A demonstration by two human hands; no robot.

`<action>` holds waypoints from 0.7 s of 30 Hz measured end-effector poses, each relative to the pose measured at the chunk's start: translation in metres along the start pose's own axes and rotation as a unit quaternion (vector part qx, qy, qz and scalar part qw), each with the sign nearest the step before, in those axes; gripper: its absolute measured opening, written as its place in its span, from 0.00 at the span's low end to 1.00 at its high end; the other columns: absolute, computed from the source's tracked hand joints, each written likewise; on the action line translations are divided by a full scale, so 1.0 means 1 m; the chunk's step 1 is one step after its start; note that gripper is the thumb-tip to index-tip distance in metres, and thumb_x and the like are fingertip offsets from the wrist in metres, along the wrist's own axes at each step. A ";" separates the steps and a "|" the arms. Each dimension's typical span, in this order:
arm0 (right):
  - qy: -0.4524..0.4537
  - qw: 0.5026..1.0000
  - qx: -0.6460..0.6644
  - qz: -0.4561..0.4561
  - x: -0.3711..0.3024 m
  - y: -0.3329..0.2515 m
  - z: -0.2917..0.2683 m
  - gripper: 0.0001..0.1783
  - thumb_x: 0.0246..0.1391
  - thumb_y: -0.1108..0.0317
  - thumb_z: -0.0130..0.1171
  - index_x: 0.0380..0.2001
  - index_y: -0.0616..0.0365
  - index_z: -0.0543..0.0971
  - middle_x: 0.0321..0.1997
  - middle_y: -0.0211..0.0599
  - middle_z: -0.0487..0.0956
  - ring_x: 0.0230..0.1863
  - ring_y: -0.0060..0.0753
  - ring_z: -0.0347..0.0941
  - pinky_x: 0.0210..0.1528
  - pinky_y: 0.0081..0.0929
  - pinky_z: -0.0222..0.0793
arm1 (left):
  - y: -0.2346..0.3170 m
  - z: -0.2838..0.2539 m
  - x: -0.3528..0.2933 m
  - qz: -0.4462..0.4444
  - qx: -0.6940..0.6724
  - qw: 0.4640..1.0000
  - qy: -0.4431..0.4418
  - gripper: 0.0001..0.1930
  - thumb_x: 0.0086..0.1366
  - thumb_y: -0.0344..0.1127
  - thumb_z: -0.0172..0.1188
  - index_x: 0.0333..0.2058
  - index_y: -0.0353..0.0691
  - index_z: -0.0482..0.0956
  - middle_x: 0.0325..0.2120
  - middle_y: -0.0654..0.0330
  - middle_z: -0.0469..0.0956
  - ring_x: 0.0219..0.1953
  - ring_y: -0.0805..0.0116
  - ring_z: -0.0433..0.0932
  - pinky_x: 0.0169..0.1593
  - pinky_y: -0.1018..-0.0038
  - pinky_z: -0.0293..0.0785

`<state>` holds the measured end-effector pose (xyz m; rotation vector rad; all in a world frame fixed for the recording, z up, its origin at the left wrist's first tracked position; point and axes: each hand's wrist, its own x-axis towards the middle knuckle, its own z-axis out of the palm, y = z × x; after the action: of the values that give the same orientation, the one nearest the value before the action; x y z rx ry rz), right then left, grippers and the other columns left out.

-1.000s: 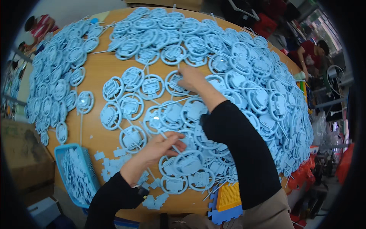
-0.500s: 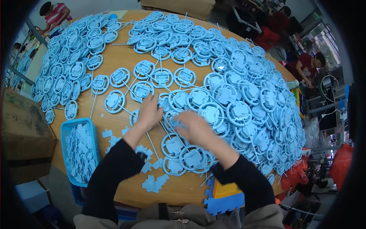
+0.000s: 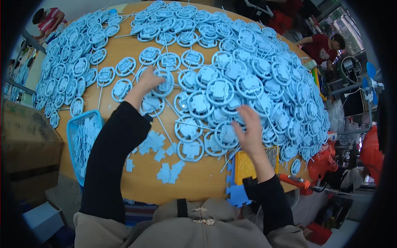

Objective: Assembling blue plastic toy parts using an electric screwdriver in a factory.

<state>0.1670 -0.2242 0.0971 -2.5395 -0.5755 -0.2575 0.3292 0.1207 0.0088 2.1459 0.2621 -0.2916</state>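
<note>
Light-blue plastic wheels, each a ring with a boxy centre, cover much of the table in heaps. My left hand [image 3: 149,79] is closed at the edge of one slightly blurred wheel [image 3: 166,86], left of the large heap. Its fingertips are partly hidden. Over the near edge of the large heap is my right hand [image 3: 250,131], fingers apart, with nothing in it. Close to its fingers lies another wheel [image 3: 227,134]. Small flat light-blue pieces [image 3: 169,172] lie loose on the wooden table [image 3: 144,186] in front of me.
A blue basket [image 3: 73,144] of flat pieces stands at the left, beside a cardboard box [image 3: 29,144]. Near my right forearm are a yellow tray [image 3: 244,167], a blue foam mat [image 3: 237,196] and an orange power screwdriver [image 3: 293,180]. Another person [image 3: 324,47] works at the far right.
My left hand has moved up and away from me and now grips a wheel. My right hand has moved right and opened out. The whole view has shifted slightly.
</note>
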 end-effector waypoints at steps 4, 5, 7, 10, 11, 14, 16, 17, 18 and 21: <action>0.034 0.998 0.043 0.038 0.005 -0.009 0.011 0.17 0.44 0.72 0.63 0.41 0.57 0.77 0.43 0.45 0.76 0.46 0.48 0.71 0.49 0.38 0.67 | -0.034 -0.055 -0.058 0.060 -0.107 0.983 0.137 0.26 0.51 0.34 0.64 0.48 0.31 0.68 0.36 0.53 0.77 0.34 0.67 0.78 0.34 0.72 0.76; -0.018 0.998 0.062 0.009 0.005 -0.009 0.024 0.15 0.45 0.71 0.62 0.40 0.57 0.77 0.41 0.43 0.77 0.45 0.47 0.72 0.48 0.37 0.67 | -0.026 -0.062 -0.093 0.028 -0.199 0.970 0.138 0.24 0.53 0.34 0.62 0.48 0.33 0.69 0.37 0.55 0.77 0.36 0.68 0.78 0.36 0.72 0.76; -0.060 0.995 0.082 -0.011 0.018 -0.028 0.047 0.14 0.46 0.71 0.61 0.39 0.57 0.78 0.40 0.42 0.77 0.44 0.47 0.72 0.46 0.38 0.68 | -0.055 -0.066 -0.139 0.002 -0.341 0.935 0.098 0.22 0.56 0.35 0.60 0.49 0.34 0.69 0.38 0.57 0.77 0.37 0.68 0.78 0.39 0.70 0.76; -0.134 0.982 0.131 -0.036 0.022 -0.070 0.092 0.12 0.48 0.69 0.59 0.38 0.57 0.78 0.37 0.42 0.77 0.43 0.47 0.72 0.43 0.40 0.68 | -0.121 -0.060 -0.220 -0.030 -0.589 0.805 0.068 0.19 0.64 0.36 0.54 0.52 0.38 0.68 0.43 0.59 0.76 0.45 0.66 0.76 0.48 0.65 0.74; -0.184 0.973 0.132 -0.051 0.016 -0.079 0.111 0.11 0.47 0.69 0.59 0.36 0.57 0.78 0.36 0.41 0.76 0.42 0.47 0.72 0.43 0.40 0.69 | -0.123 -0.052 -0.247 -0.048 -0.631 0.769 0.091 0.19 0.64 0.36 0.53 0.53 0.38 0.67 0.45 0.59 0.75 0.48 0.65 0.75 0.49 0.63 0.73; -0.245 0.960 0.095 -0.096 -0.006 -0.093 0.162 0.11 0.47 0.68 0.60 0.36 0.57 0.77 0.36 0.40 0.75 0.41 0.46 0.72 0.42 0.39 0.69 | -0.130 -0.019 -0.319 -0.066 -0.687 0.712 0.126 0.21 0.64 0.34 0.52 0.55 0.39 0.65 0.49 0.57 0.72 0.52 0.63 0.72 0.51 0.60 0.73; -0.255 0.956 0.063 -0.133 -0.010 -0.109 0.184 0.12 0.47 0.68 0.61 0.37 0.57 0.77 0.38 0.40 0.75 0.41 0.45 0.72 0.41 0.38 0.70 | -0.130 -0.005 -0.349 -0.063 -0.701 0.695 0.146 0.22 0.63 0.33 0.52 0.56 0.39 0.63 0.51 0.56 0.71 0.53 0.62 0.71 0.52 0.59 0.73; -0.196 0.967 0.070 -0.144 -0.007 -0.116 0.190 0.12 0.46 0.68 0.60 0.37 0.57 0.76 0.38 0.39 0.74 0.41 0.44 0.72 0.41 0.38 0.70 | -0.122 0.002 -0.359 -0.048 -0.701 0.699 0.135 0.22 0.63 0.32 0.52 0.56 0.40 0.62 0.50 0.56 0.71 0.51 0.61 0.72 0.50 0.60 0.74; -0.137 0.975 0.080 -0.155 -0.004 -0.123 0.196 0.12 0.46 0.68 0.59 0.37 0.56 0.75 0.39 0.39 0.74 0.42 0.42 0.72 0.40 0.38 0.71 | -0.118 0.007 -0.367 -0.032 -0.699 0.703 0.126 0.23 0.63 0.30 0.52 0.56 0.40 0.61 0.49 0.56 0.71 0.50 0.61 0.74 0.49 0.62 0.75; -0.187 0.973 0.016 -0.137 -0.001 -0.132 0.215 0.17 0.44 0.67 0.62 0.40 0.57 0.74 0.42 0.40 0.73 0.44 0.42 0.71 0.41 0.38 0.71 | -0.115 0.016 -0.374 -0.036 -0.715 0.688 0.121 0.25 0.61 0.30 0.55 0.57 0.41 0.61 0.50 0.55 0.70 0.51 0.59 0.73 0.50 0.61 0.75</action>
<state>0.1219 -0.0088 -0.0264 -2.4861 -1.0694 0.1403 -0.0613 0.1423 0.0242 0.5764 0.5033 0.1711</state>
